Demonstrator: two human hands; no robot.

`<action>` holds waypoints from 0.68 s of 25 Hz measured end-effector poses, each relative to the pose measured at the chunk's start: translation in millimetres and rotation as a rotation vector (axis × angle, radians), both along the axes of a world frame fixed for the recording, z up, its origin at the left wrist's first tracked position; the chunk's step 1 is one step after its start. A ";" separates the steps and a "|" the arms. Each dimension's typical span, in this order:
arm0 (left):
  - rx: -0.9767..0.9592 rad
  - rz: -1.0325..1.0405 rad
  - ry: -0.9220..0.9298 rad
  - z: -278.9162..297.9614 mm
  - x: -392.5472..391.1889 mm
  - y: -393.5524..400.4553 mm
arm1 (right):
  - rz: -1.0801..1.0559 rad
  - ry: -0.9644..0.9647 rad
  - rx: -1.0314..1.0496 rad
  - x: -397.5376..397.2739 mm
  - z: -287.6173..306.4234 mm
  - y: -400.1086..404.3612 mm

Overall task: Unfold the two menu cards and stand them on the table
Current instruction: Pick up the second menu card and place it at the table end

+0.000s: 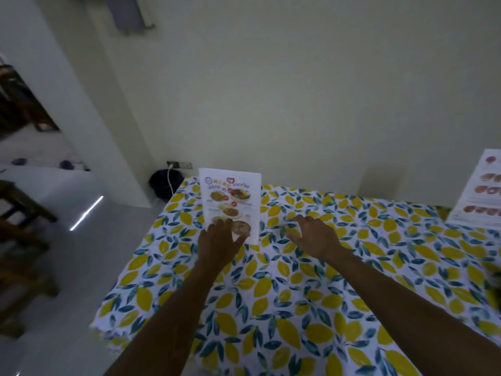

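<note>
One white menu card [230, 196] with food pictures stands upright near the table's far left corner. My left hand [221, 241] is spread open just in front of its lower edge, covering part of the bottom. My right hand [311, 237] hovers open to the right of that card, fingers apart, holding nothing. A second menu card [481, 189] stands at the far right edge of the view, partly cut off.
The table [311, 308] wears a lemon-and-leaf patterned cloth and sits against a pale wall. A dark bin [164, 183] and a wall socket with a white cable are behind the left corner. Wooden stools [21, 240] stand on the floor at left.
</note>
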State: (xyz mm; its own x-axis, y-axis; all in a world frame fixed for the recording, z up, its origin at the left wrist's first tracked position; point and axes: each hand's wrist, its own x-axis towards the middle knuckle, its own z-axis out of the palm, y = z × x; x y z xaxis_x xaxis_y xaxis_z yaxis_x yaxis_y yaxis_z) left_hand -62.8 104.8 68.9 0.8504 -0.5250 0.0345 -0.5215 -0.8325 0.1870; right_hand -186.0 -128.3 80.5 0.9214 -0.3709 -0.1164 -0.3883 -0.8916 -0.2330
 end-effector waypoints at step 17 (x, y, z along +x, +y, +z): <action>-0.289 0.170 0.498 -70.5 207.7 17.7 | -0.243 -0.203 0.431 151.4 -105.9 28.2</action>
